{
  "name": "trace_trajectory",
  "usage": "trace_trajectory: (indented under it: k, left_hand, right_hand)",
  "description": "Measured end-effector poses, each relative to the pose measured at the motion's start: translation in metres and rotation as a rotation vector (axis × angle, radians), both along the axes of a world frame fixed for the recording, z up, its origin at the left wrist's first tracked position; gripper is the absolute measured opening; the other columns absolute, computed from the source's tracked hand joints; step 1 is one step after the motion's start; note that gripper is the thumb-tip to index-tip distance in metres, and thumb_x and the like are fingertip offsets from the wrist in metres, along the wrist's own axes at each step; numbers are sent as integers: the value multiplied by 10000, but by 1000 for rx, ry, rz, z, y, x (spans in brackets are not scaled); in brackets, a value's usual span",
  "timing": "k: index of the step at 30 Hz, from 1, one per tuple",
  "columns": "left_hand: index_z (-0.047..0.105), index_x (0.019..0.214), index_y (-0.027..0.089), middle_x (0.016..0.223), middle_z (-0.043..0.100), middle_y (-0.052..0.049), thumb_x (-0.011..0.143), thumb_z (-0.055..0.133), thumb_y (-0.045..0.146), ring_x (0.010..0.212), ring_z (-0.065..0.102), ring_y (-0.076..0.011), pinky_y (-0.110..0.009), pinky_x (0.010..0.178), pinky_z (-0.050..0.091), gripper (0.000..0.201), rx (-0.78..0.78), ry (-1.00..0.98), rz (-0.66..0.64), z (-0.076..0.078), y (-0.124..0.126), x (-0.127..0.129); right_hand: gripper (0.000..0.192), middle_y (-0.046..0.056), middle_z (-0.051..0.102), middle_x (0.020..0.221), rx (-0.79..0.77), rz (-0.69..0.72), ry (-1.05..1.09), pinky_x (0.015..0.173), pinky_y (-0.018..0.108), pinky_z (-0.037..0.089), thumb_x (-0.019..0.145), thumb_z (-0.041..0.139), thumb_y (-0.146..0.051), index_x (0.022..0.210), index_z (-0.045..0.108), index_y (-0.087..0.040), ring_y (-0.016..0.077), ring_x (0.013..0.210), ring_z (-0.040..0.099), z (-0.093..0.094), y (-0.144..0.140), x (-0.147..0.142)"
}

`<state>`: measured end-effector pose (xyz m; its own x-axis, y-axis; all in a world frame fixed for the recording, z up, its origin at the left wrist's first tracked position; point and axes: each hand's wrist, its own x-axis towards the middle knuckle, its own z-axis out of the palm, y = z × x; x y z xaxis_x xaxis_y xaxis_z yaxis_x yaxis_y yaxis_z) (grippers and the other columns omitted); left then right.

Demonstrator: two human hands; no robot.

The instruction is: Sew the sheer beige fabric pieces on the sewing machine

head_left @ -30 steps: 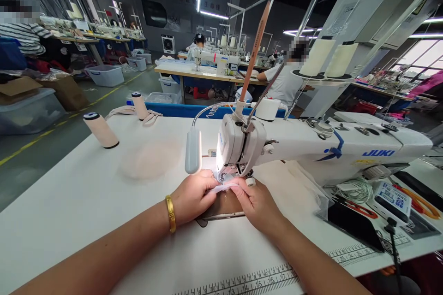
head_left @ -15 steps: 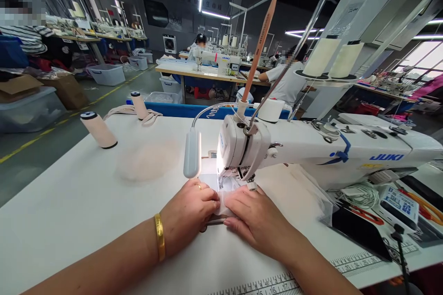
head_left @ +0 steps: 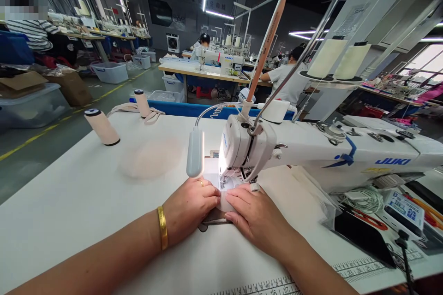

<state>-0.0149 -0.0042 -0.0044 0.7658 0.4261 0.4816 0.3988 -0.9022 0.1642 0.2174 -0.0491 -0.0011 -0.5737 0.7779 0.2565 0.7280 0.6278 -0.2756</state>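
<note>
A white sewing machine [head_left: 247,147] stands over the worktable, its lit needle area just beyond my fingertips. Thin, sheer pale fabric [head_left: 225,203] lies beneath the presser foot [head_left: 223,183] and runs back between my hands. My left hand [head_left: 194,203], with a ring and a gold bangle, is closed on the fabric's left side, fingers curled and thumb hidden. From the right, my right hand [head_left: 259,216] holds the fabric down close to the foot, fingers together and thumb tucked near them.
Left on the white table [head_left: 86,221] stand two peach thread cones [head_left: 103,128] beside a sheer fabric piece [head_left: 150,159]. A small lamp [head_left: 195,152] hangs left of the machine head. At right lie more sheer fabric [head_left: 301,193], a black flat object [head_left: 362,239] and a ruler strip [head_left: 273,286].
The view has shifted slightly, so the scene sits a little further right. Both hands stay by the presser foot, and the fabric between them looks smoother and lies slightly differently.
</note>
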Motion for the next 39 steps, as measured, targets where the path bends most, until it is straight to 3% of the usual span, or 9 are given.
trace_trajectory:
  k: [6, 10, 18, 23, 28, 30, 32, 36, 39]
  left_hand:
    - [719, 877, 169, 976, 797, -49, 962, 551, 86, 806, 671, -208, -378, 790, 504, 206, 33, 5, 20, 0, 5, 1]
    - [727, 888, 175, 964, 794, -52, 940, 545, 45, 808, 675, -209, -374, 791, 510, 229, 52, 18, 46, -2, 10, 0]
    - [727, 912, 191, 1004, 785, -37, 970, 465, 42, 820, 661, -207, -375, 838, 501, 307, 89, 77, 103, -8, 18, -2]
    - [687, 826, 192, 1012, 758, -39, 964, 464, 45, 866, 662, -212, -383, 876, 485, 301, 60, 71, 134, -10, 21, -1]
    - [638, 892, 190, 960, 686, -57, 943, 544, 119, 882, 639, -233, -383, 845, 489, 129, -71, 107, 242, 0, 18, 2]
    - [636, 936, 184, 946, 661, -78, 926, 596, 192, 882, 613, -271, -409, 804, 489, 42, -68, 156, 308, 7, 13, 4]
    - [630, 860, 184, 902, 630, -95, 912, 618, 253, 863, 585, -294, -418, 746, 476, 87, -34, 201, 348, 14, 6, 5]
    - [580, 692, 193, 868, 614, -74, 873, 650, 292, 814, 570, -254, -417, 748, 460, 218, -83, 175, 264, 23, -10, 6]
    - [599, 772, 196, 842, 631, -28, 872, 653, 281, 756, 567, -203, -378, 731, 456, 142, -221, 127, 146, 23, -15, 3]
  right_hand:
    - [87, 64, 727, 1096, -5, -21, -6, 782, 408, 483, 1029, 618, -253, 1102, 653, -218, 283, 987, 633, -2, 3, -2]
    - [62, 66, 729, 1091, -14, -43, 1, 761, 407, 497, 1021, 619, -246, 1060, 657, -217, 287, 995, 627, -1, 5, -3]
    - [130, 86, 722, 1238, 24, -69, 1, 819, 452, 542, 1013, 623, -244, 1134, 660, -214, 327, 1119, 632, -6, 10, -3]
    - [247, 96, 714, 1299, 41, -88, -21, 869, 485, 566, 1005, 632, -249, 1248, 653, -215, 334, 1156, 637, -6, 10, -3]
    - [258, 89, 713, 1309, 12, -89, 18, 859, 483, 581, 1014, 602, -230, 1269, 640, -224, 325, 1139, 655, -6, 8, -2]
    - [256, 101, 725, 1274, 36, -73, 45, 869, 484, 579, 1018, 581, -219, 1270, 631, -222, 324, 1130, 662, -6, 7, 0]
    - [257, 108, 719, 1282, 86, -39, 80, 888, 474, 577, 1021, 559, -206, 1271, 616, -222, 322, 1161, 652, -6, 5, 0]
    - [334, 119, 638, 1414, 156, 82, 123, 991, 455, 539, 1033, 497, -169, 1363, 532, -213, 299, 1299, 576, -3, 1, -4]
    - [299, 100, 701, 1197, 89, 93, 81, 875, 415, 534, 1006, 443, -111, 1256, 571, -215, 267, 1099, 630, 0, 0, -6]
